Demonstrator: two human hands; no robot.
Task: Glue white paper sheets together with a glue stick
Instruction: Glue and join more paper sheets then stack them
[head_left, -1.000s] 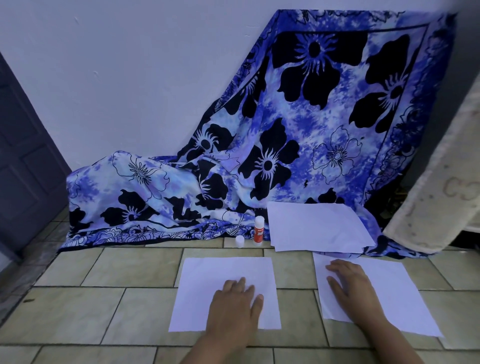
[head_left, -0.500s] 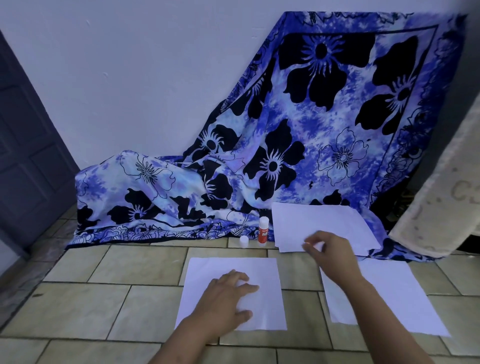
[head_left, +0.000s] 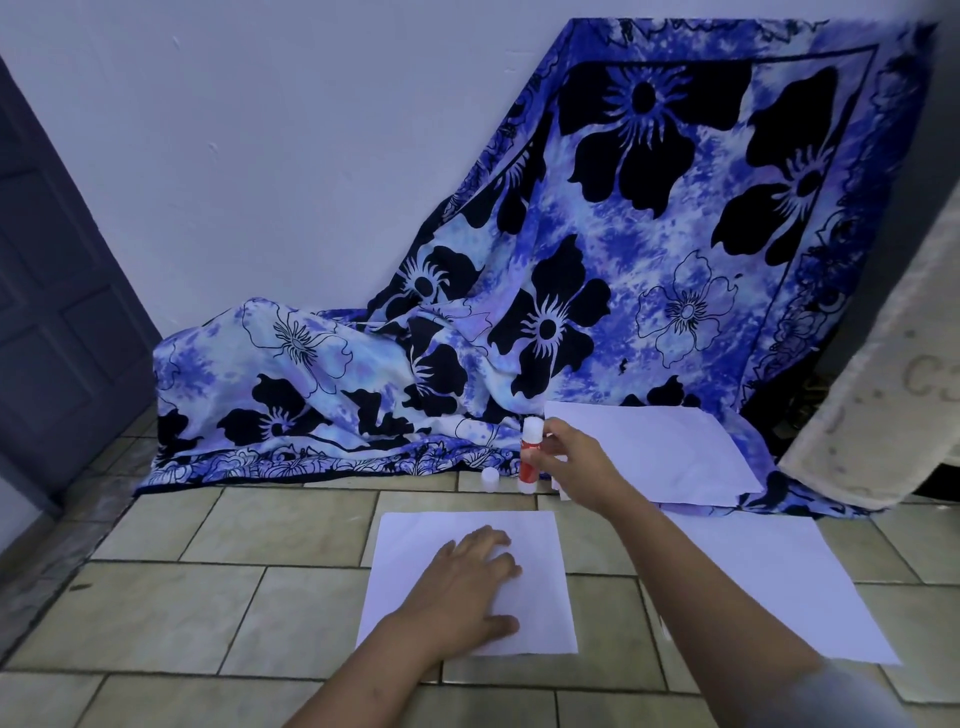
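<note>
Early stage: right hand (head_left: 566, 460) pinches the standing glue stick (head_left: 529, 457), left hand (head_left: 467, 592) presses flat on the front sheet (head_left: 410, 551); no sheets joined yet

The glue stick (head_left: 529, 460) has a red-orange body and a white top. Cap (head_left: 489, 478) left of the glue stick: white. Front sheet (head_left: 410, 551), front-right sheet (head_left: 779, 587) and right sheet (head_left: 665, 452): plain white. Cloth (head_left: 623, 270) behind the glue stick: blue-and-white tie-dye, black flowers, black border. Floor tiles (head_left: 208, 597): beige-green, dark grout.
</note>
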